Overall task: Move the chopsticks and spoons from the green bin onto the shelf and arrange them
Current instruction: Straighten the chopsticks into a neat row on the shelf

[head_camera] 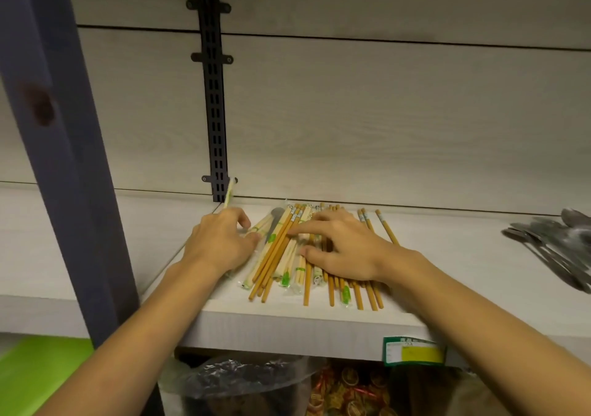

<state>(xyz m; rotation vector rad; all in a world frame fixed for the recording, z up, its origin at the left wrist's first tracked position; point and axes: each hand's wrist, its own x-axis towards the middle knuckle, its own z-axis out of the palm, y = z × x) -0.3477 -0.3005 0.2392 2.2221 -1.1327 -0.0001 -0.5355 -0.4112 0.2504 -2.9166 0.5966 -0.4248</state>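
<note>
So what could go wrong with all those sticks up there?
The chopsticks reach close to the front edge of the shelf, so a push from the right hand resting on them might roll some off. The left hand holds one wrapped pair tilted up toward the back wall; it could perhaps poke or snag there.

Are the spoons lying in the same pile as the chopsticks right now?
No: the spoons lie apart at the shelf's far right, while the chopsticks sit mid-shelf under both hands.
</note>
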